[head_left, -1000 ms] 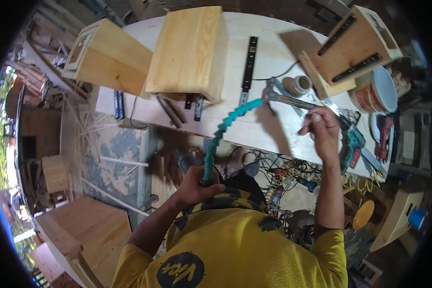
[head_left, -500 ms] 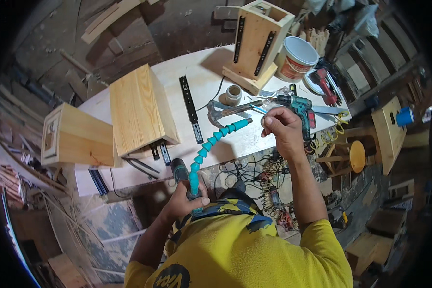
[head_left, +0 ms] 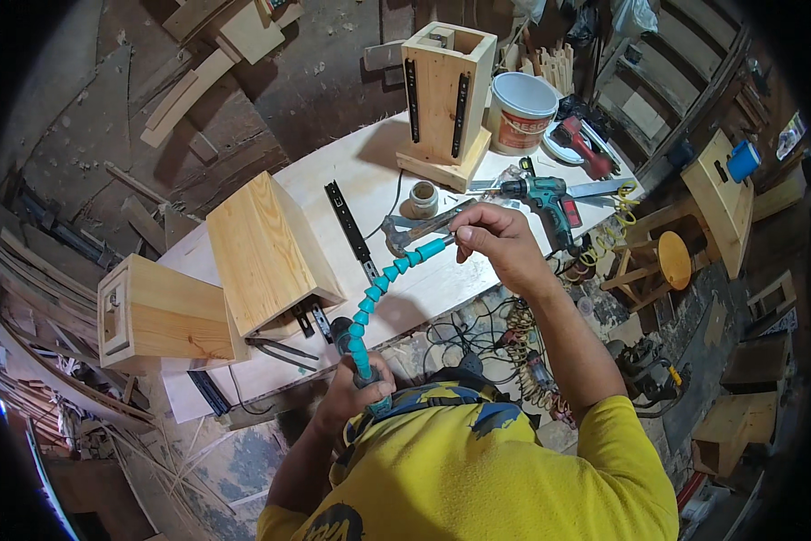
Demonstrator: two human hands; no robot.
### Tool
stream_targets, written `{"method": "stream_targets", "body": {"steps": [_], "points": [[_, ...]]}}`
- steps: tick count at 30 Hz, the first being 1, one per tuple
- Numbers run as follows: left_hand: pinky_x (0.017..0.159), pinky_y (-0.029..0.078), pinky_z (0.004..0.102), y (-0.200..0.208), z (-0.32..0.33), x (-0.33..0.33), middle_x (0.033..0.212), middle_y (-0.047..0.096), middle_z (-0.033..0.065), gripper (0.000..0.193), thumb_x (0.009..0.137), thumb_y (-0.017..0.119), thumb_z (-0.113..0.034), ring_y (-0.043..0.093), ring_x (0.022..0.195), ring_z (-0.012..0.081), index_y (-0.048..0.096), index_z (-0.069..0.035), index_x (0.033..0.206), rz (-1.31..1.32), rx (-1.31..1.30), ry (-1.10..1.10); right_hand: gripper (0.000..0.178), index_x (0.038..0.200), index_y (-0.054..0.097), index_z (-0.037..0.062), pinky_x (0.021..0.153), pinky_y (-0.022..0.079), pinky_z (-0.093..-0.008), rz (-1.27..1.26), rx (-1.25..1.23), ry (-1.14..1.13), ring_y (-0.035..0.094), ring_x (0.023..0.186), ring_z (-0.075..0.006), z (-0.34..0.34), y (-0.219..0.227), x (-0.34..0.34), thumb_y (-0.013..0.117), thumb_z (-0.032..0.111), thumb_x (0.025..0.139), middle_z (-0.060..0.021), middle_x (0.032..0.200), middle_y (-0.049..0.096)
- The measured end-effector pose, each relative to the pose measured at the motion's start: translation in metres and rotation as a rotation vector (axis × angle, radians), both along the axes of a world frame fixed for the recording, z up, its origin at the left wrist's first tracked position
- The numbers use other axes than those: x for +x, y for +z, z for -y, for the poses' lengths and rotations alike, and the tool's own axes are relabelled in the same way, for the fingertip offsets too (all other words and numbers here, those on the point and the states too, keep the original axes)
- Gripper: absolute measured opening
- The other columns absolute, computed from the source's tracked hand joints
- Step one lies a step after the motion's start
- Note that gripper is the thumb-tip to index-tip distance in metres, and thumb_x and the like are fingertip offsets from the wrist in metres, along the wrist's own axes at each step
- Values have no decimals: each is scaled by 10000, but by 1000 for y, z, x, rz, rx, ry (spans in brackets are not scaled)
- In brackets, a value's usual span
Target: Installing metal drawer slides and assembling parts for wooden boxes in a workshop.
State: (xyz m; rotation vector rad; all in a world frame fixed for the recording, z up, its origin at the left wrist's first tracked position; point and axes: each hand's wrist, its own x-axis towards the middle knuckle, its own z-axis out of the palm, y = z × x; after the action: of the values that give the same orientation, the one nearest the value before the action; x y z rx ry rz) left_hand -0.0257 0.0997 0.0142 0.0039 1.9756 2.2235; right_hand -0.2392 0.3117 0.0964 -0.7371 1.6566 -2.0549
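Note:
My left hand is closed around a teal and dark power driver, close to my waist. A teal segmented flexible shaft curves up from it over the table edge. At the shaft's far tip, my right hand has thumb and fingers pinched together; the small piece between them is mostly hidden. Just behind that tip lies a hammer with a wooden handle, beside a small open jar. A black drawer slide lies left of the shaft. Right of my fingers rests a teal cordless drill.
On the pale tabletop stand a wooden box, a second wooden box and an upright box with slides. A white bucket and red tool sit far right. Tangled cords lie below the table edge.
My right hand has moved left and down to the shaft's tip, where a thin bluish piece showed earlier at its fingers. The view has shifted; my left hand keeps its grip.

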Motion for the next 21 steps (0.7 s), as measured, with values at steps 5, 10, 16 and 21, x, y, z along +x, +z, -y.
{"method": "stream_targets", "body": {"steps": [5,10,16,21], "points": [[635,450,267,-7,0,-1,737,596,60,144,703,671,-121,567,695,133,592,-4,732,0,77,-4,131,915,630,2,623,474,-229,7,26,22,567,661,-88,-1,0,-2,598,119,868,-17,736,586],[683,485,308,-9,-2,-3,731,606,110,221,699,627,-203,598,695,190,563,1,758,-13,-3,-7,129,897,629,1,613,477,-237,72,-39,58,562,648,-98,-3,-7,-5,614,123,858,-19,721,578],[680,479,305,-4,-7,-7,725,603,109,242,703,633,-229,596,697,187,569,-1,752,66,7,20,123,881,630,2,545,460,-226,81,-69,129,543,608,-89,-15,-5,-16,642,115,832,-17,692,568],[675,471,296,-10,-8,-17,720,604,102,266,704,645,-257,595,700,186,579,-3,749,92,12,-16,149,877,630,-14,454,408,-213,137,72,274,488,518,-77,-30,12,-31,666,118,816,-15,663,549]]}}
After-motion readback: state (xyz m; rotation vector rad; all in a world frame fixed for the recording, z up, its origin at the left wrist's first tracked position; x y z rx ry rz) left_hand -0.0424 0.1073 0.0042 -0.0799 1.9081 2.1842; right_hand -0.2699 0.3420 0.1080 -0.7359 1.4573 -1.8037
